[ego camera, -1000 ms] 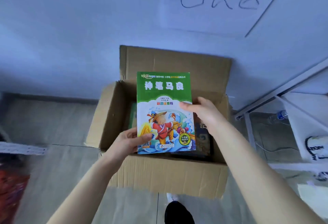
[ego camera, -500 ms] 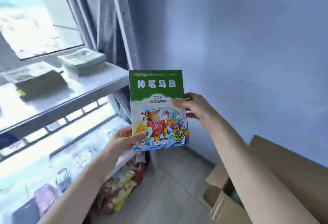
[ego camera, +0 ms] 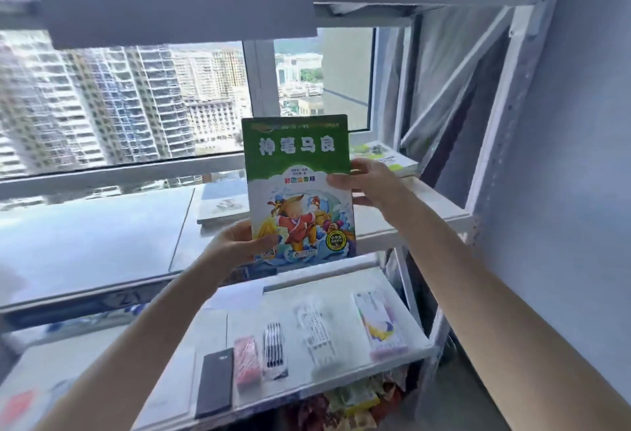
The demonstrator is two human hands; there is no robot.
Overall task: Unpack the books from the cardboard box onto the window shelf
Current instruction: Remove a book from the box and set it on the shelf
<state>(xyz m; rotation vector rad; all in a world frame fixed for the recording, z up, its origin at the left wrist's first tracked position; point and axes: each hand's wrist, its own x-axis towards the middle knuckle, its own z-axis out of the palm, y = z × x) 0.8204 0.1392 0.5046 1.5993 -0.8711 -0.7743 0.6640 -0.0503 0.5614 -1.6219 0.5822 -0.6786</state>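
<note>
I'm gripping the green book (ego camera: 300, 191) with left hand (ego camera: 239, 243) and right hand (ego camera: 368, 181) over the window shelf (ego camera: 102, 236), other books (ego camera: 386, 157) shelved, this one not yet.

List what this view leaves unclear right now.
Head view only.
- Cardboard box: outside the frame.
- Grey book on the window shelf: right part hidden by the green book.
- Right hand: fingers partly behind that cover.
- Lower-shelf packets: too blurred to identify.
</note>
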